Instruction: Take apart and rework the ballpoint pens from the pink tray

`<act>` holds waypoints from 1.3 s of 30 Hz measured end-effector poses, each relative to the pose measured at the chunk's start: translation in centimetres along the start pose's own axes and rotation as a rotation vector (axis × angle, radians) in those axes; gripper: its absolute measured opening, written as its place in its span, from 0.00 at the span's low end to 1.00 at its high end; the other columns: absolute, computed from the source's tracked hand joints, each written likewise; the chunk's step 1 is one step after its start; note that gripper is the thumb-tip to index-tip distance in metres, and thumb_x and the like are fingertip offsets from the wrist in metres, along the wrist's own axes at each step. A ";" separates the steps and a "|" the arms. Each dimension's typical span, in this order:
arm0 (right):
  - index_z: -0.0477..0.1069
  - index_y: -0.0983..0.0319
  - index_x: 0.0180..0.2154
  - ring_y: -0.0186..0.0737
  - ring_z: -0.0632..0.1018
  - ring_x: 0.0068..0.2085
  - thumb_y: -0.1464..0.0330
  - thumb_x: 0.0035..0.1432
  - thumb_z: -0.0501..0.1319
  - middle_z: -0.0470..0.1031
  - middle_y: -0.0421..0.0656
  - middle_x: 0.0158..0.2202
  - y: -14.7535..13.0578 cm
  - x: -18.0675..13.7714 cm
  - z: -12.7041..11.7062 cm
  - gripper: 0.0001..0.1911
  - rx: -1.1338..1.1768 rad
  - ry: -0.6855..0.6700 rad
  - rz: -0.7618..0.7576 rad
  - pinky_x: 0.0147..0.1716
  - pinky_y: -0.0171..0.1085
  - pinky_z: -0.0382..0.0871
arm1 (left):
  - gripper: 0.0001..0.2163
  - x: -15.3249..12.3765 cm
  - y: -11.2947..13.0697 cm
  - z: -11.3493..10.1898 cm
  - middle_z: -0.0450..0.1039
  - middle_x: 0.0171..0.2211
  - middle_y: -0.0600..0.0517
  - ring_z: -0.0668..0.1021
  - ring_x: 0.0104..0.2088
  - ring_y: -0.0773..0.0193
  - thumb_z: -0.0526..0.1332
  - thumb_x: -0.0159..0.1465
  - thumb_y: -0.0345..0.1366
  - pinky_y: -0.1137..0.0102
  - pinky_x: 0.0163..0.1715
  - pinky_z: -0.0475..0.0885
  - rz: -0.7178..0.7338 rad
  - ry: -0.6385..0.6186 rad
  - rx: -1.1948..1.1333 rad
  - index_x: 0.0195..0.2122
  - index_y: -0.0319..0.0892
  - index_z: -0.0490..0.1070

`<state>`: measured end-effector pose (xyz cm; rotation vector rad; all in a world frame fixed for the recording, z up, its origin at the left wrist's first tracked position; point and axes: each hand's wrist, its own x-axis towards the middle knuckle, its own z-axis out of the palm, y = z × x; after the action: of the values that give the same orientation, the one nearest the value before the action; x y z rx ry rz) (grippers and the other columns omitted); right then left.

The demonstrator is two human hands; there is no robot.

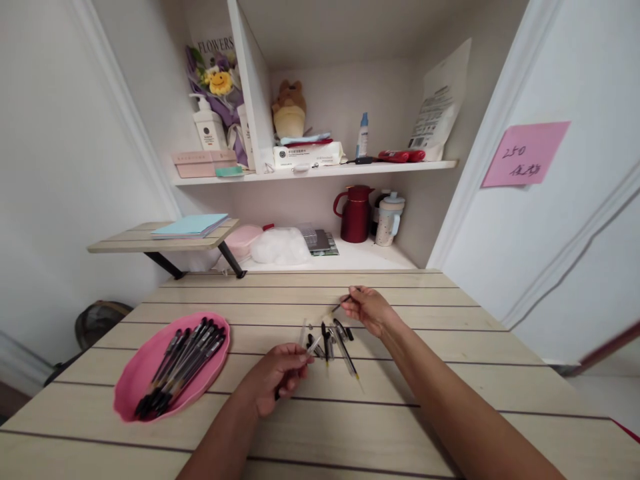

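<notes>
Head view: over a pale wooden tabletop (500, 387), left hand (281, 367) pinches a clear plastic tube (314, 346), right hand (367, 311) a thin dark rod (337, 307), near loose black pen parts (327, 347) a nudge could scatter.

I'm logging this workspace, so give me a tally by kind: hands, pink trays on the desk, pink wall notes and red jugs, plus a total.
Left hand and right hand: 2
Pink tray: 1
Pink note: 1
Red jug: 1
Total: 5
</notes>
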<state>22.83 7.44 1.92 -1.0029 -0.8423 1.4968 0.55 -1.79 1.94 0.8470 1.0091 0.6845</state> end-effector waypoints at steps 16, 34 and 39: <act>0.65 0.62 0.17 0.34 0.70 0.19 0.62 0.50 0.55 0.67 0.41 0.13 1.6 -2.2 3.0 0.15 -1.092 -0.078 -0.236 0.20 0.32 0.58 | 0.09 1.1 -0.9 1.5 0.66 0.18 0.56 0.69 0.18 0.74 0.65 0.48 0.34 0.78 0.17 0.61 0.177 0.105 -0.241 0.30 0.37 0.70; 0.63 0.64 0.24 0.26 0.68 0.14 0.61 0.46 0.61 0.68 0.37 0.15 2.0 -2.4 3.9 0.13 -0.202 -0.189 0.033 0.09 0.24 0.52 | 0.07 0.4 -0.5 1.8 0.65 0.18 0.55 0.66 0.22 0.68 0.60 0.49 0.37 0.74 0.23 0.57 0.631 0.586 0.857 0.18 0.41 0.65; 0.63 0.65 0.22 0.25 0.66 0.13 0.62 0.44 0.62 0.67 0.37 0.14 1.8 -2.4 4.0 0.14 -0.124 -0.196 0.025 0.08 0.24 0.50 | 0.14 -0.2 -0.4 2.4 0.61 0.15 0.57 0.62 0.14 0.73 0.53 0.55 0.46 0.76 0.15 0.54 0.310 0.307 0.450 0.22 0.40 0.65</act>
<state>18.53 4.83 2.19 -0.9702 -1.0769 1.5979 2.70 -2.84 2.41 1.3376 1.3513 0.8840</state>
